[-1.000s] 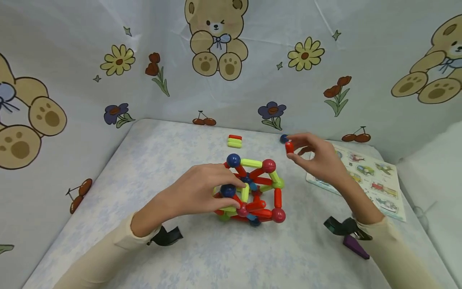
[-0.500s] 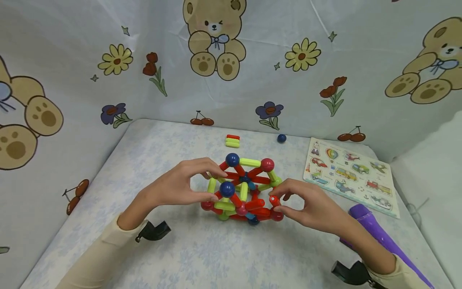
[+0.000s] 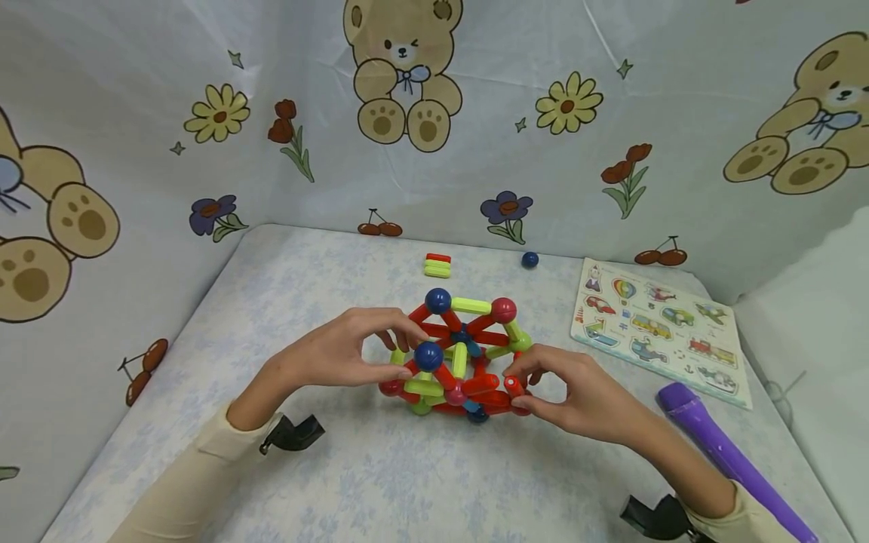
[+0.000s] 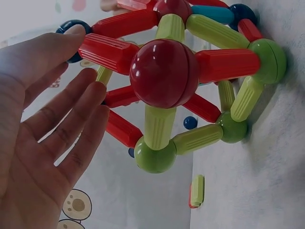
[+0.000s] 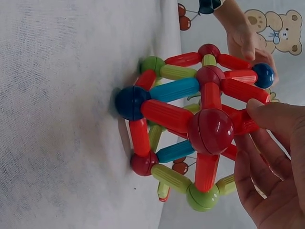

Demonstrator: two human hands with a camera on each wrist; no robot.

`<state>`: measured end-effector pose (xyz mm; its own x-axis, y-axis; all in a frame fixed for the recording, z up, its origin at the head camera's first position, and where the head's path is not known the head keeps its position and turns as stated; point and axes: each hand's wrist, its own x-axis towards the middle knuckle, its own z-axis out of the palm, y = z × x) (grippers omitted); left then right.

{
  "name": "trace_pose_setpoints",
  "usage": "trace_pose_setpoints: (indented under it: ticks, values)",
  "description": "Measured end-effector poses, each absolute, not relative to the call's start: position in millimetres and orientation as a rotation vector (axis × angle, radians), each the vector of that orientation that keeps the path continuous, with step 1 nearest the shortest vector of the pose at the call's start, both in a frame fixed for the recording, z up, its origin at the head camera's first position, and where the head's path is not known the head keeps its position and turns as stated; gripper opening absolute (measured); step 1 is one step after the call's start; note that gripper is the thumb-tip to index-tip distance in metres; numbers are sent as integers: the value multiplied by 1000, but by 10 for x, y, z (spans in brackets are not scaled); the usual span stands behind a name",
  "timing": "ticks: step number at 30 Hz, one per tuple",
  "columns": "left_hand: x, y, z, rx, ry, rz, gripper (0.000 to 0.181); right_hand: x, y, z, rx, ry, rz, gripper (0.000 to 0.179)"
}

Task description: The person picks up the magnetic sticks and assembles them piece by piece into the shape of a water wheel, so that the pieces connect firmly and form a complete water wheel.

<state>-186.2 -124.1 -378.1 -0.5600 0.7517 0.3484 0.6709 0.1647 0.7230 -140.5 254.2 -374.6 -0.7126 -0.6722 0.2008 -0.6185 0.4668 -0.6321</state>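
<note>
A lattice of magnetic balls and rods [image 3: 459, 363] in red, green and blue stands mid-table. My left hand [image 3: 346, 347] is around its near blue ball [image 3: 428, 356]. In the left wrist view, the thumb overlaps a blue ball [image 4: 72, 29] and the other fingers [image 4: 76, 119] extend loosely beside the red rods. At the lattice's right side, my right hand [image 3: 577, 388] pinches a red magnetic rod [image 3: 514, 387] between thumb and fingers, its end facing up. The right wrist view shows this hand [image 5: 271, 162] at the rod [image 5: 245, 123], close above a red ball [image 5: 211, 132].
Behind the lattice lie several loose red and green rods [image 3: 437, 265] and a blue ball [image 3: 529, 260]. A picture board [image 3: 658, 332] lies at the right, with a purple cone-shaped stick [image 3: 726, 452] nearer the right arm. A bear-printed cloth [image 3: 407, 181] hangs behind the table.
My right hand has come from the back right to the lattice's right side with the red rod, then lowered slightly. My left hand has drawn back left, loosening around the blue ball.
</note>
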Motion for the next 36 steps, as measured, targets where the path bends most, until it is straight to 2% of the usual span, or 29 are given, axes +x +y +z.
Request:
trace_pose_setpoints:
  ticks: [11, 23, 28, 32, 36]
  values:
    - [-1846, -1212, -3810, 1396, 2316, 1364, 44, -1398, 2473, -3764, -1098, 2575, -1105, 36]
    - [-1847, -1195, -3818, 1396, 2303, 1361, 45, -1464, 2401, -3773, -1180, 2545, -1185, 43]
    - [-1843, -1206, -3807, 1394, 2313, 1358, 49, -1823, 2603, -3707, -1176, 2678, -1243, 38]
    - [-1843, -1220, -3805, 1385, 2323, 1334, 50, -2350, 2771, -3762, -1023, 2924, -1223, 25]
    - [-1844, -1230, -3803, 1366, 2330, 1301, 51, -2904, 2903, -3950, -805, 3062, -1094, 29]
